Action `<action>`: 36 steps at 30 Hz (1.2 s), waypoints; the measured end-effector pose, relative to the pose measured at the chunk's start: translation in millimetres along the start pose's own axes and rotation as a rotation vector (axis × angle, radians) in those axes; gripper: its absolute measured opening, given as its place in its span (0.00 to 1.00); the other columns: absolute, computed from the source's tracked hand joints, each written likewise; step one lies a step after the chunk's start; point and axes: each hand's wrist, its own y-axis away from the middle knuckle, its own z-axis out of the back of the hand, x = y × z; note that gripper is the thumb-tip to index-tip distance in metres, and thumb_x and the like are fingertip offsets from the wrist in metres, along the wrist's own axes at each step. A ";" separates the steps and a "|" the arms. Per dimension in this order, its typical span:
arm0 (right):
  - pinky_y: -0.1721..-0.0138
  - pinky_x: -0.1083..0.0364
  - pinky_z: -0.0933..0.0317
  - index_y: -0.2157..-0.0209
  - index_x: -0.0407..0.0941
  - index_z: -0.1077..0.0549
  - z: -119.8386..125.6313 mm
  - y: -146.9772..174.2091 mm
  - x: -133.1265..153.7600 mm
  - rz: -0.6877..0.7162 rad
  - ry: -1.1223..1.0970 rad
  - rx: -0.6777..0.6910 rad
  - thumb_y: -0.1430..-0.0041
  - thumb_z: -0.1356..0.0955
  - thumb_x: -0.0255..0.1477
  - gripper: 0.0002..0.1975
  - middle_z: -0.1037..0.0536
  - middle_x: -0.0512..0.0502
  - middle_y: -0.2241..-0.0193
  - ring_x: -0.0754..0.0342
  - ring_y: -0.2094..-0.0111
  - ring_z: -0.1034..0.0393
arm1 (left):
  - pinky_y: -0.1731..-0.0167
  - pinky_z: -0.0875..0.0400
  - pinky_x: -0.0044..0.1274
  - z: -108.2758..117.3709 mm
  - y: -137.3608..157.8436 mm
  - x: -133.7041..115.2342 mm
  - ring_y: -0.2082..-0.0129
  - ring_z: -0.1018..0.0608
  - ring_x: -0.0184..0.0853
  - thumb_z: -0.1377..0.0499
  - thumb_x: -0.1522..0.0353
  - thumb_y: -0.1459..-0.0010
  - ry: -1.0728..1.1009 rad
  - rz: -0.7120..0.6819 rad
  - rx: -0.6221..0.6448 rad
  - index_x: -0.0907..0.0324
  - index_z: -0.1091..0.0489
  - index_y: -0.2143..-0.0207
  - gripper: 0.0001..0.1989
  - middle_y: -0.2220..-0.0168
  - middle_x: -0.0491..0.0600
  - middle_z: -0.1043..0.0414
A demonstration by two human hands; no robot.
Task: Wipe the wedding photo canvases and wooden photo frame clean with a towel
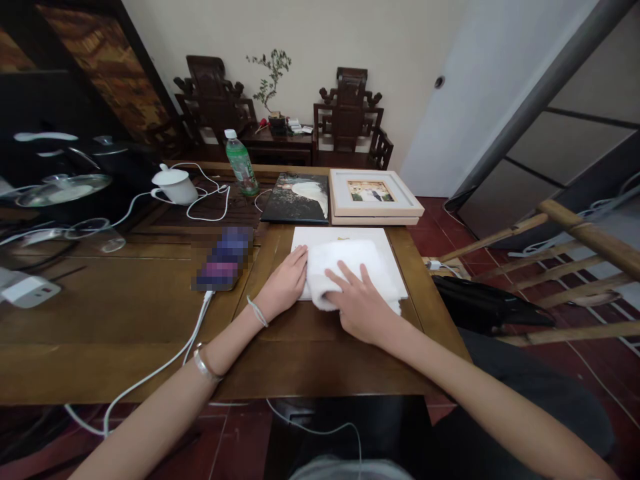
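Observation:
A folded white towel lies on a flat white panel on the wooden table, covering much of it. My right hand presses down on the towel from the near right side. Its fingers are spread across the top, and one digit goes into the towel's front fold, gripping it. My left hand rests at the panel's left edge, fingers stretched out and close together, beside the towel. A bit of gold-coloured marking shows on the panel just beyond the towel.
Beyond the panel lie a dark photo panel and stacked pale picture frames. A phone with a white cable lies left of my left hand. Farther left are a green-labelled bottle, a lidded white cup and a clear cup.

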 end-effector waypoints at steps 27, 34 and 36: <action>0.48 0.39 0.44 0.50 0.41 0.28 22.0 -63.7 -25.8 -0.136 -0.019 -0.086 0.44 0.42 0.20 0.22 0.23 0.32 0.55 0.38 0.47 0.34 | 0.37 0.43 0.39 4.3 -3.3 -14.5 0.37 0.37 0.46 0.52 0.67 0.36 0.101 0.057 -0.057 0.68 0.36 0.43 0.22 0.39 0.62 0.37; 0.57 0.48 0.39 0.47 0.46 0.29 33.2 -111.9 -26.3 -0.134 -0.213 -0.081 0.44 0.42 0.22 0.24 0.23 0.37 0.53 0.42 0.55 0.29 | 0.39 0.40 0.40 6.8 -2.6 -13.5 0.39 0.34 0.47 0.53 0.69 0.35 0.042 0.006 -0.025 0.67 0.36 0.45 0.20 0.42 0.63 0.35; 0.57 0.50 0.39 0.47 0.45 0.29 38.3 -111.2 -35.1 -0.151 -0.257 -0.078 0.43 0.41 0.23 0.23 0.24 0.37 0.51 0.43 0.54 0.30 | 0.38 0.42 0.40 5.1 -1.4 -10.9 0.38 0.36 0.47 0.53 0.68 0.35 0.023 0.020 -0.025 0.69 0.37 0.43 0.21 0.39 0.64 0.38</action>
